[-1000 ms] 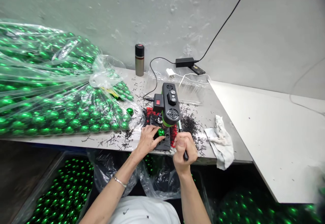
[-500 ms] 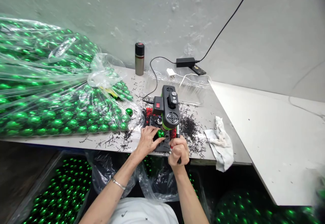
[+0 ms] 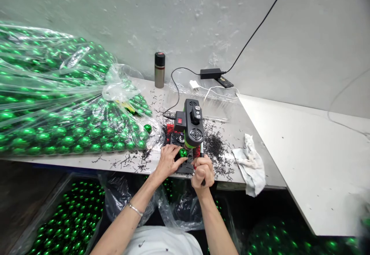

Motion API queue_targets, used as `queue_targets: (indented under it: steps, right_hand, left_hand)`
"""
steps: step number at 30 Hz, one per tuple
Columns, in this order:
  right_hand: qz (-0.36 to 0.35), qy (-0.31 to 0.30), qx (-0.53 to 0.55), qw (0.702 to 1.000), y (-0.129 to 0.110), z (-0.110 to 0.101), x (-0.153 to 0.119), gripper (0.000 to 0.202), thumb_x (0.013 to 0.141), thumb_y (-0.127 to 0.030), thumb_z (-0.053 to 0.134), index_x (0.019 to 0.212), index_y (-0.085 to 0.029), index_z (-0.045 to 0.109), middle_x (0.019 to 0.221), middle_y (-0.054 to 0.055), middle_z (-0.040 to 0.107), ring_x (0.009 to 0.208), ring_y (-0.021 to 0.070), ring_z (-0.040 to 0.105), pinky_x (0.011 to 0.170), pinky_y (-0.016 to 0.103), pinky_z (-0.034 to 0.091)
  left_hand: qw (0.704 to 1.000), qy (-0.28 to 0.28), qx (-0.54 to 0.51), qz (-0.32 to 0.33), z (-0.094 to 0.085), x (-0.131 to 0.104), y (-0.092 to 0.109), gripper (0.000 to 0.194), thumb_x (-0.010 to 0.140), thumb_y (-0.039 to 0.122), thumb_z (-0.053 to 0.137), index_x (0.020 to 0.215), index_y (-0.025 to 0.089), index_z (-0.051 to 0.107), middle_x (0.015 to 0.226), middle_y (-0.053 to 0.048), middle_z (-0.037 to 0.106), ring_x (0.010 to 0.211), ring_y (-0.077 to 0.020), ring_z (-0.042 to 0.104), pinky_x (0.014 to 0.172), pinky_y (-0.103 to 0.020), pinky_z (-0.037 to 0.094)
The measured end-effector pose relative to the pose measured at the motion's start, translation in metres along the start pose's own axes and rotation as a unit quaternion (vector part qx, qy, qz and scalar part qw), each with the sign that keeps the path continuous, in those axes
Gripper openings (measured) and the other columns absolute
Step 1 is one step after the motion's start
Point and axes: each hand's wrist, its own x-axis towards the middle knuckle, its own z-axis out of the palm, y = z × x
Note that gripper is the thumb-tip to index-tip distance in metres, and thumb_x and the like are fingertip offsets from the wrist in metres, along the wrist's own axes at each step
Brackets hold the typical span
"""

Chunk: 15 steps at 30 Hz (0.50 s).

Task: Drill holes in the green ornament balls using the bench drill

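Note:
My left hand (image 3: 167, 161) pinches a shiny green bauble (image 3: 183, 153) between thumb and fingers, at the front end of a small black bench machine (image 3: 190, 120). That machine has round vents, knobs and a red switch; its front end stands right by the bauble. My right hand (image 3: 204, 172) is wrapped in a fist round a lever (image 3: 202, 150) with a metal shaft and a dark grip. Below the bauble lies the machine's dark base plate (image 3: 185, 168). Where the bauble touches the machine is too small to make out.
A large clear bag (image 3: 83, 104) of green baubles lies on the left, with one loose bauble (image 3: 147, 128) beside it. Black scraps (image 3: 215, 144) litter the table. A thermos (image 3: 159, 70), power adapter (image 3: 210, 73) and white cloth (image 3: 251, 166) are around. More baubles (image 3: 69, 212) sit below.
The view has shifted very slightly. Both hands keep the same hold, on the bauble and on the lever, with no clear movement.

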Motion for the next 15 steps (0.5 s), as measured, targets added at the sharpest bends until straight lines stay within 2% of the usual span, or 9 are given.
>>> queue_targets:
  steps: [9,15]
  right_hand:
    - [-0.007,0.001,0.001,1.0,0.0052,0.0034,-0.003,0.029,0.1,-0.021,0.033,0.072,-0.022,0.04,0.073,-0.004,0.05,0.065,0.0106,0.06,0.086,0.038,0.052]
    - [-0.052,-0.03,-0.026,0.998,0.003,0.001,0.0022,0.028,0.1,-0.02,0.034,0.073,-0.022,0.042,0.07,-0.003,0.051,0.064,0.0119,0.058,0.076,0.034,0.051]
  left_hand:
    - [1.0,0.003,0.014,0.014,0.0,0.0007,-0.0019,0.032,0.094,0.041,0.062,0.113,0.018,0.07,0.105,-0.011,0.068,0.099,-0.0266,0.057,0.089,-0.042,0.042]
    - [1.0,0.011,0.001,0.011,0.0005,0.0011,-0.0021,0.031,0.09,0.04,0.068,0.113,0.02,0.071,0.102,-0.01,0.069,0.099,-0.0268,0.059,0.09,-0.043,0.043]
